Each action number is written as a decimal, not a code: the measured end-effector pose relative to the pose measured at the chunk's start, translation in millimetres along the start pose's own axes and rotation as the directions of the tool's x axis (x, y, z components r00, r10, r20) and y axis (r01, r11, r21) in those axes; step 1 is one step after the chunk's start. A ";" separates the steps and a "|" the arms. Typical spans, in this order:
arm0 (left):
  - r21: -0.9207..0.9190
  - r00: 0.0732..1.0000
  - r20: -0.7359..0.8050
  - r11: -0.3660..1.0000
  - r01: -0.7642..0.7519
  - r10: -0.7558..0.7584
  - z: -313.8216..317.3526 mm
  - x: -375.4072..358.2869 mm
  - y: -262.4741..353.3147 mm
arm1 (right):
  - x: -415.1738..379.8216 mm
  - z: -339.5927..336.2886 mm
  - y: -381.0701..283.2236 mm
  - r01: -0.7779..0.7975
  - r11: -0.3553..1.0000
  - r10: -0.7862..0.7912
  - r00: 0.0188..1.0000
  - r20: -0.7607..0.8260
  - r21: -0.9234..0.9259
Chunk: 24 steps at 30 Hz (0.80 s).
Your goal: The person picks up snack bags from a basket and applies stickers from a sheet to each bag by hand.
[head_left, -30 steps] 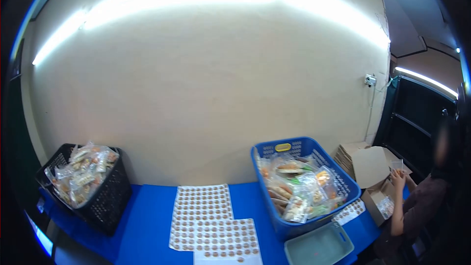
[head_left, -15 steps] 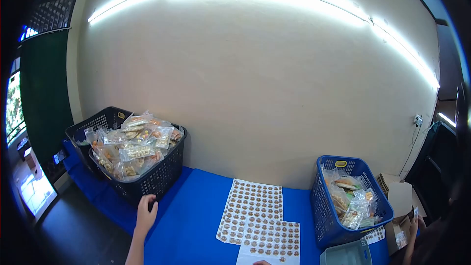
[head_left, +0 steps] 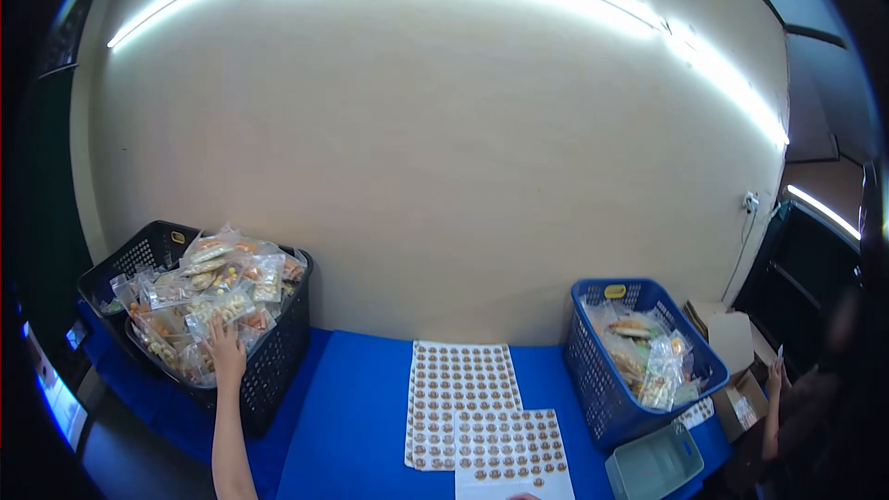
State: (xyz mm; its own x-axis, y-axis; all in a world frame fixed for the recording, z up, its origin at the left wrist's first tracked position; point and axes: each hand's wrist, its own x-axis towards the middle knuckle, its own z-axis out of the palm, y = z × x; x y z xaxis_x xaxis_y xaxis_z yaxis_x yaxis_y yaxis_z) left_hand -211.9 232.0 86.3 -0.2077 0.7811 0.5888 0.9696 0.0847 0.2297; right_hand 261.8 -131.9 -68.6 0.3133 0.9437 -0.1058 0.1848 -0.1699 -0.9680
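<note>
My left hand (head_left: 225, 349) lies over the front of the heaped snack packets (head_left: 219, 270) in the dark basket (head_left: 278, 352) at the left. Its fingers are stretched out on a clear plastic packet (head_left: 220, 307) of pale pieces, and I see no grip closed round it. Only a sliver of my right hand (head_left: 525, 497) shows at the bottom edge, by the sticker sheet (head_left: 512, 444); its fingers are hidden. This sheet of round brown stickers overlaps more sticker sheets (head_left: 460, 389) on the blue cloth (head_left: 356, 407).
A blue basket (head_left: 593, 393) of similar packets stands at the right, with a grey-green tub (head_left: 655, 463) before it. Beyond are an open cardboard box (head_left: 744, 403) and another person's hand (head_left: 778, 375) holding something small. A wall (head_left: 444, 176) closes off the back.
My left hand has moved from the basket's front side up onto the packets, its fingers stretching out. The view has turned slightly right. The overlapping sticker sheet now sits slightly askew.
</note>
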 end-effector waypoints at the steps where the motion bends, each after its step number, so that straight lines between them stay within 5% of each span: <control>1: 0.014 1.000 -0.021 1.000 -0.010 0.010 -5.2 -2.5 2.7 | 4.3 16.3 -14.4 0.024 1.000 -0.025 0.999 0.028 0.017; 3: 0.070 0.991 -0.121 0.997 -0.043 0.052 -5.0 -6.5 4.6 | 4.9 43.9 -41.2 0.074 0.997 -0.071 0.991 0.113 -0.027; 6: -0.093 0.967 -0.216 0.983 -0.159 0.136 -21.7 -11.9 14.6 | 6.8 78.8 -48.7 0.170 0.983 -0.151 0.961 0.230 -0.065; 9: -0.196 0.916 -0.365 0.947 -0.253 0.169 -42.1 -47.4 43.9 | -5.5 88.0 -72.5 0.086 0.991 -0.039 0.917 0.397 -0.100; 12: -0.434 0.894 -0.398 0.817 -0.379 0.203 -59.0 -120.9 85.0 | -3.5 94.4 -36.4 -0.092 0.970 -0.023 0.884 0.467 0.223; 13: -0.470 0.889 -0.378 0.774 -0.424 0.258 -56.4 -154.9 99.1 | -3.1 83.9 -52.1 -0.245 0.958 0.136 0.843 0.520 0.147; 15: -0.689 0.863 -0.205 0.558 -0.462 0.461 -67.9 -226.1 133.8 | 0.1 66.3 -55.7 -0.517 0.704 0.156 0.781 0.604 0.487; 17: -0.926 0.690 -0.008 0.254 -0.278 0.724 -63.1 -292.7 157.4 | -1.3 52.7 -39.3 -0.629 0.397 0.085 0.750 0.656 0.668; 19: -0.951 0.626 0.196 0.301 -0.065 0.755 -69.7 -354.0 166.1 | -2.5 39.7 -18.9 -0.633 0.179 -0.034 0.761 0.648 0.753; 21: -0.945 0.510 -0.036 0.138 -0.298 0.859 -45.6 -382.2 160.1 | -13.6 26.0 -22.6 -0.643 0.240 0.010 0.751 0.661 0.727; 23: -0.975 0.553 0.116 0.200 -0.094 0.825 -56.5 -384.9 183.6 | -20.3 26.7 -25.3 -0.684 0.286 0.089 0.716 0.692 0.671; 24: -0.972 0.565 0.203 0.234 0.018 0.800 -62.7 -386.3 189.3 | -20.5 36.2 -18.1 -0.614 0.432 0.176 0.776 0.606 0.660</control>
State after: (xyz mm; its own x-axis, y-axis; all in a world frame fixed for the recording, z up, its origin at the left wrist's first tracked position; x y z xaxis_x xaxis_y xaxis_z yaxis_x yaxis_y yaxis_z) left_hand 43.8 -92.5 -49.2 0.6845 0.6346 0.3588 0.0971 -0.5672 0.8178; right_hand 218.4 -137.9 -57.2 -0.2890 0.8742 -0.3902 -0.7277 -0.4654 -0.5039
